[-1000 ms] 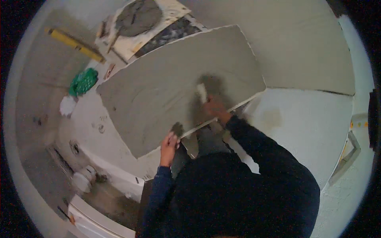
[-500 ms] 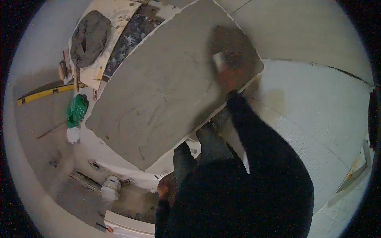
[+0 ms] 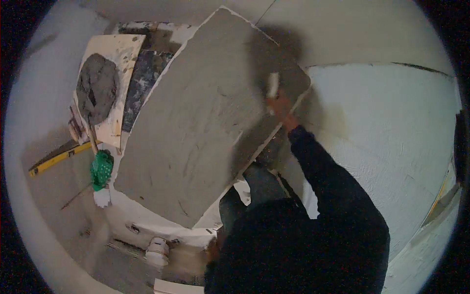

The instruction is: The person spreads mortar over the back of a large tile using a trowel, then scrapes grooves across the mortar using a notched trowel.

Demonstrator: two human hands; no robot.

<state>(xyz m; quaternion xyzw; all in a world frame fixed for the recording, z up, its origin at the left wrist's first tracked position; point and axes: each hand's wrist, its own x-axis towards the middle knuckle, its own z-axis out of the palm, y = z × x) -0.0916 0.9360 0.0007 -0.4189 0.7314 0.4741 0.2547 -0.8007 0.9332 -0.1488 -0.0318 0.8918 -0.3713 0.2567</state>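
Note:
My right hand (image 3: 282, 109) is closed around a pale, narrow flat tool (image 3: 273, 84), blurred, its exact kind unclear. It is over the right part of a large slab (image 3: 176, 127) coated with smooth grey mortar, close to the near right edge. A dark shadow falls around the hand. The coating shows faint streaks and small dark marks, and the slab has ragged pale edges. My left hand (image 3: 212, 251) hangs low beside my body, near the slab's lower corner; blur and my dark sleeve hide its fingers.
A mound of grey mortar (image 3: 97, 88) sits on a stained pale board (image 3: 128, 61) at far left. Nearby are a yellow spirit level (image 3: 61, 161), a green dotted bag (image 3: 101, 169) and a white bucket (image 3: 157, 251). A large white panel (image 3: 377, 132) fills the right side.
The view has shifted, so the board, level and bucket appear lower. My right hand has moved slightly on the slab, and the pale tool now looks more upright. My left hand sits lower in view.

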